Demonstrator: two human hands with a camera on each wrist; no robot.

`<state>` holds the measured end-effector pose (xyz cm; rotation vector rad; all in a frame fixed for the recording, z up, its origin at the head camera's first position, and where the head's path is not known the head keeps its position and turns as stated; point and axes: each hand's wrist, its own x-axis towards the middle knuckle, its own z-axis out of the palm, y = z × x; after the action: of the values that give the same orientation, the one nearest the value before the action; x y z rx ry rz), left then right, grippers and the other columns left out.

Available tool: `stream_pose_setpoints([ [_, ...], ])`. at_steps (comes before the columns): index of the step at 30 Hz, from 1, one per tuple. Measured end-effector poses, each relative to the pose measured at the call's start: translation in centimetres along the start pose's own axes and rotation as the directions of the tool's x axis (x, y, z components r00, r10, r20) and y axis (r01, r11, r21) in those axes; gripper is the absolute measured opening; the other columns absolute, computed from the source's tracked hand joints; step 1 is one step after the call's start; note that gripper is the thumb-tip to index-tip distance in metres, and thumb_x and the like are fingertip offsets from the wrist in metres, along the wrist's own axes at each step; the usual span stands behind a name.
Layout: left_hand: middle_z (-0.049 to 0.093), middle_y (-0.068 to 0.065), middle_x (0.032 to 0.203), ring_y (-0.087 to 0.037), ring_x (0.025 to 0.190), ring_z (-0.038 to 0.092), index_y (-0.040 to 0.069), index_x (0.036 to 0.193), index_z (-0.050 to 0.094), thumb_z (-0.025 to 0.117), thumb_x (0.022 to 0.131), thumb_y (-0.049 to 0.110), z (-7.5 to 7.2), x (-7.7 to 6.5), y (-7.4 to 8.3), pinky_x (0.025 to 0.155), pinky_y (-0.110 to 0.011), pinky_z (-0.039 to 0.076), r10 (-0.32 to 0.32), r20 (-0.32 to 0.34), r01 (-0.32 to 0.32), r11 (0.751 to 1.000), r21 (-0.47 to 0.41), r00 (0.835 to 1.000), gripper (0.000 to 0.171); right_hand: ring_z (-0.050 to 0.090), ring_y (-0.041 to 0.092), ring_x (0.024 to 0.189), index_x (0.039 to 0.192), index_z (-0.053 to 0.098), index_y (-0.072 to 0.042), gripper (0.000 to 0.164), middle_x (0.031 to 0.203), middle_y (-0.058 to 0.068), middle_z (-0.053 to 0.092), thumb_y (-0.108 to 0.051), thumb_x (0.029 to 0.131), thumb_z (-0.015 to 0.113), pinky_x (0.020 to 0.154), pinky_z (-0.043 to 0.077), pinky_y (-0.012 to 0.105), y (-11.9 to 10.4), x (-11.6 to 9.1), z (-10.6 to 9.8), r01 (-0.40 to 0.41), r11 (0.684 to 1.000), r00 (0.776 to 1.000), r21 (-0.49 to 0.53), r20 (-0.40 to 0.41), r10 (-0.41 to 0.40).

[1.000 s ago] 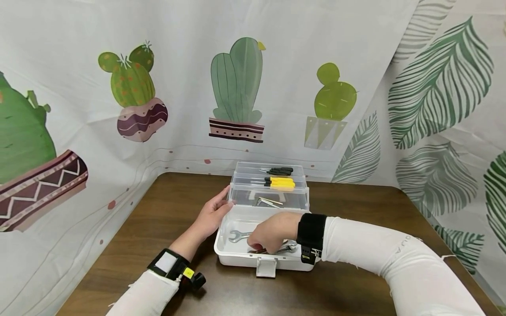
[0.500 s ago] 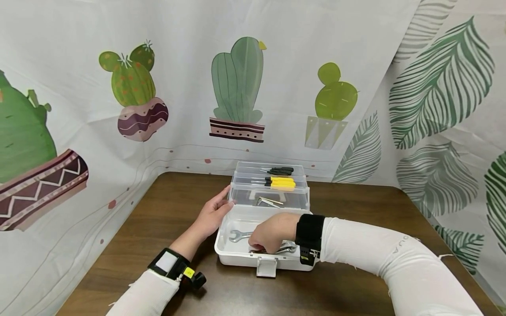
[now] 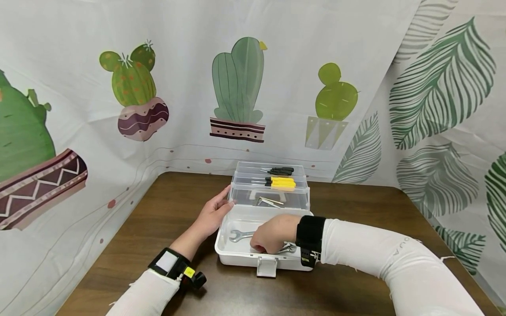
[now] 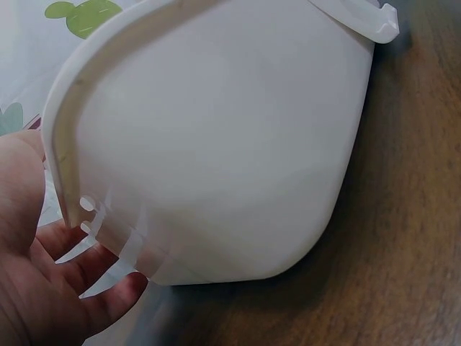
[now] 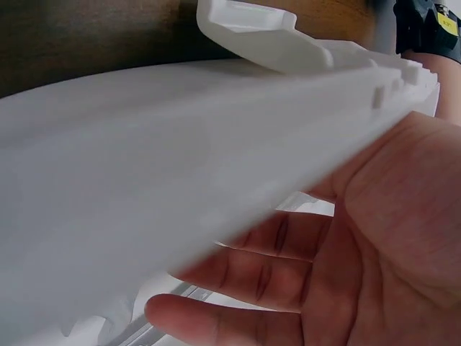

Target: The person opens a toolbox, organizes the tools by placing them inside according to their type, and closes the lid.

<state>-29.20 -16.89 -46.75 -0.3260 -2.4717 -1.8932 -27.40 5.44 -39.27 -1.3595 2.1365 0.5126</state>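
A white toolbox [image 3: 245,260] stands with its lid up and its clear tiered trays raised at the back. My left hand [image 3: 212,216] holds its back left corner, thumb at the rim and fingers along the tray side; in the left wrist view the fingertips [image 4: 130,285] meet the clear plastic. My right hand [image 3: 272,235] reaches down inside the box, over the tools on its floor. One wrench [image 3: 240,235] shows its open end left of that hand, and another wrench [image 3: 290,248] pokes out on the right. The front wall hides the right thumb and some fingertips; I cannot tell what they grip.
The trays hold yellow-handled screwdrivers [image 3: 281,183], black-handled ones above them and hex keys [image 3: 269,202] below. A front latch [image 3: 266,267] hangs down off the box. The brown table [image 3: 356,206] meets a printed cloth [image 3: 288,96] behind.
The right hand has shifted slightly right inside the box; the brownish thing seen under it a second ago is now covered. The left hand has stayed put.
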Motion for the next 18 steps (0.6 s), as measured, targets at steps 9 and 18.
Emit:
stream_pose_setpoints([
  [9, 0.064, -0.022, 0.139, -0.029, 0.118, 0.068, 0.04, 0.16, 0.033, 0.055, 0.107, 0.029, 0.0, 0.07, 0.17, 0.093, -0.039, 0.059, -0.002, 0.006, 0.002, 1.0, -0.011, 1.0, 0.059, 0.049, 0.008, 0.067, 0.081, 0.056, -0.016, 0.022, 0.072, -0.007, 0.051, 0.002, 0.091, 0.061, 0.058, 0.04, 0.021, 0.12, -0.4, 0.23, -0.042, 0.999, 0.999, -0.011, 0.015, 0.042],
  [18, 0.065, -0.022, 0.138, -0.029, 0.118, 0.068, 0.039, 0.161, 0.032, 0.054, 0.107, 0.031, -0.17, 0.1, -0.11, 0.093, -0.039, 0.059, -0.001, 0.01, 0.001, 1.0, -0.001, 1.0, 0.058, 0.049, 0.009, 0.067, 0.082, 0.056, -0.017, 0.022, 0.072, -0.007, 0.05, 0.002, 0.093, 0.061, 0.058, 0.041, 0.021, 0.3, -0.26, 0.56, -0.038, 0.999, 0.999, 0.015, 0.03, 0.038],
])
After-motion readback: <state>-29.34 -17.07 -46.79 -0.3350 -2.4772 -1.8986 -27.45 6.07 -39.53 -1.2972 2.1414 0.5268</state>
